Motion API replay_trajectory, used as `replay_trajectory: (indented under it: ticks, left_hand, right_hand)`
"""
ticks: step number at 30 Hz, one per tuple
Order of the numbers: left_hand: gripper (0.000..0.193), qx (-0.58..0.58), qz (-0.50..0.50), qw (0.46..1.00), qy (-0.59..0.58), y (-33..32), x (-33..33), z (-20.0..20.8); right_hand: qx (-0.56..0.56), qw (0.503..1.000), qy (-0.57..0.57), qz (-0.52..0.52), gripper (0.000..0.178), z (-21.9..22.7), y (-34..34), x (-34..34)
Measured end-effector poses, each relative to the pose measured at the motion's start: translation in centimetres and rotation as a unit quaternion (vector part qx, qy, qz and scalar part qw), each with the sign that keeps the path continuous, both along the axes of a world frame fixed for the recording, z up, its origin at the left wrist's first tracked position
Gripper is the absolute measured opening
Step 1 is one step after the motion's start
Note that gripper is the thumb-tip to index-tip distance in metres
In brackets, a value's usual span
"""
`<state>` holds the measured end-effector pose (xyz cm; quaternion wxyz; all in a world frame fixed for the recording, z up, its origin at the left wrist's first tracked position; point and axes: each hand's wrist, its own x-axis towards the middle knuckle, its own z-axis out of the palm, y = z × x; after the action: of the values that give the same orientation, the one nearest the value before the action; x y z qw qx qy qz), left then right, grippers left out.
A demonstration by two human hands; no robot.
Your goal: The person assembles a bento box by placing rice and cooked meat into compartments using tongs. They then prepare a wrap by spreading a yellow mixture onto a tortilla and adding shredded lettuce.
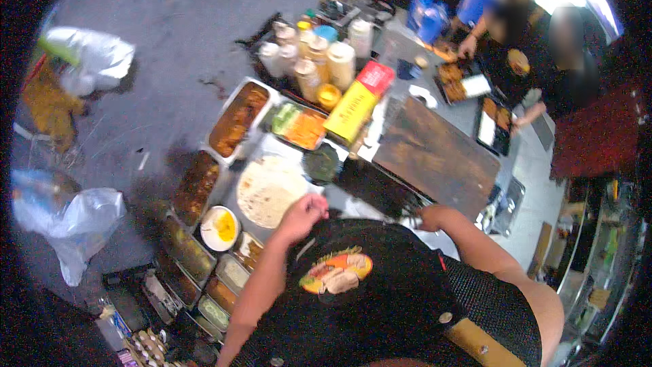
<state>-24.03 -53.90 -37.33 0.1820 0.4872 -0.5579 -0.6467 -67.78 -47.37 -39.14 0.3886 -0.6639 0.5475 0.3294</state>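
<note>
A large round flatbread (pixel 267 190) lies flat on the counter in front of me. At its lower right edge is my left hand (pixel 305 216), its fingers curled; whether anything is in them I cannot make out. Farther right, my right hand (pixel 437 218) is closed beside a dark opening below a brown board, next to a small shiny metal thing (pixel 409 218) that is blurred. What the right fingers hold is hidden. Left of the flatbread stands a white bowl (pixel 219 228) with yellow contents. A dark round container (pixel 321 164) sits at the flatbread's upper right.
Food pans (pixel 236 121) line the left, beside a tray of chopped vegetables (pixel 299 126). Behind are squeeze bottles (pixel 318 54) and a yellow-red box (pixel 358 103). A brown board (pixel 438 156) lies right. Two co-workers handle black food trays (pixel 494 124). Plastic bags (pixel 85 221) lie far left.
</note>
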Motion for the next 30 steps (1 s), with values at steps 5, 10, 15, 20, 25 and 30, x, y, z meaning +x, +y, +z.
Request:
replay_trajectory:
  ticks: [5, 10, 15, 20, 25, 30]
  left_hand:
    - [0.036, 0.251, 0.221, 0.928, 0.162, -6.7, -14.4, -3.9]
    - [0.031, 0.284, 0.367, 0.850, 0.248, -13.3, -21.5, -9.7]
    - [0.033, 0.257, 0.449, 0.794, 0.319, -15.4, -21.5, -11.6]
    - [0.067, 0.075, 0.351, 0.894, 0.266, -14.4, -25.4, -5.9]
    - [0.046, -0.332, 0.180, 0.916, -0.138, -19.4, -20.8, -7.7]
    - [0.033, -0.301, 0.077, 0.892, -0.328, -23.0, -20.8, -5.3]
  right_hand:
    - [-0.101, 0.973, -0.126, -0.163, 0.055, 0.0, 2.4, -6.1]
    - [-0.097, 0.970, -0.100, -0.201, 0.053, 0.3, 5.1, -14.9]
    - [-0.195, 0.931, -0.163, -0.261, 0.048, 2.1, 9.3, -20.7]
    - [-0.075, 0.951, -0.084, -0.288, 0.060, 1.9, 10.9, -23.7]
    - [-0.050, 0.964, -0.081, -0.250, 0.063, 0.0, 9.5, -22.8]
    - [-0.118, 0.939, -0.128, -0.296, 0.057, 4.5, 6.9, -20.9]
